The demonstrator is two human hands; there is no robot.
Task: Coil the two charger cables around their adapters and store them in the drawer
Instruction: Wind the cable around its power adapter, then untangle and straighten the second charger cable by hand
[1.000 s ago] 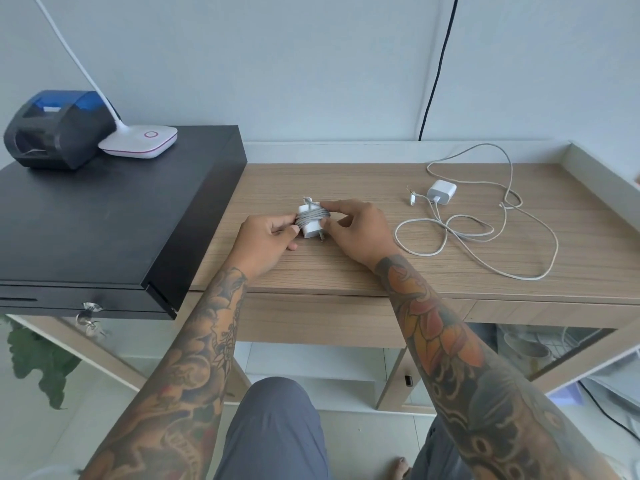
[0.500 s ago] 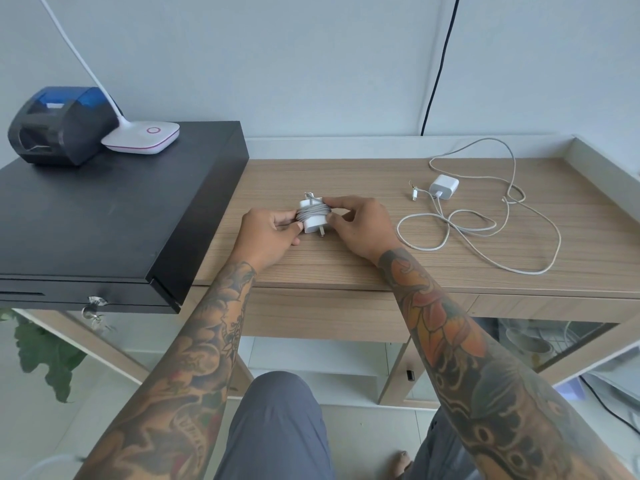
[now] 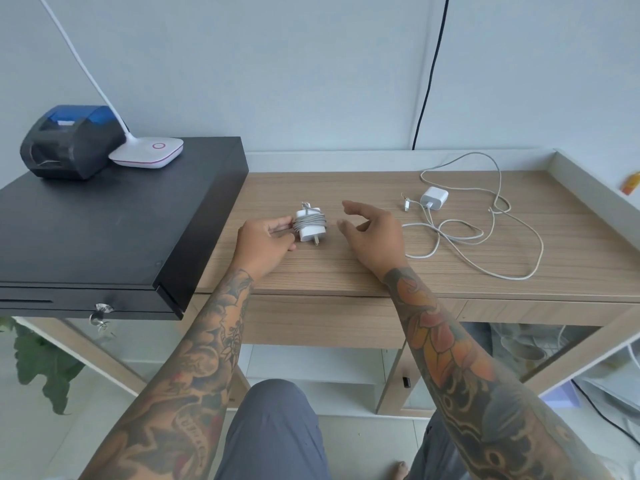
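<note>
A white adapter with its grey cable coiled around it (image 3: 310, 224) lies on the wooden desk (image 3: 346, 268). My left hand (image 3: 268, 239) pinches its left side at the coil. My right hand (image 3: 372, 230) hovers just right of it, fingers loosely spread, holding nothing. The second white adapter (image 3: 433, 198) sits further right, its long white cable (image 3: 485, 233) sprawled loose over the desk. The desk's drawer front (image 3: 325, 320) below the edge is closed.
A black cash drawer box (image 3: 104, 230) stands on the left, with a receipt printer (image 3: 69, 140) and a white lamp base (image 3: 147, 152) on top. A raised rim (image 3: 588, 188) bounds the desk's right side. A black cord (image 3: 429, 71) runs down the wall.
My right hand has let go of the coiled adapter and moved away to the right. My left hand still holds it in the same spot.
</note>
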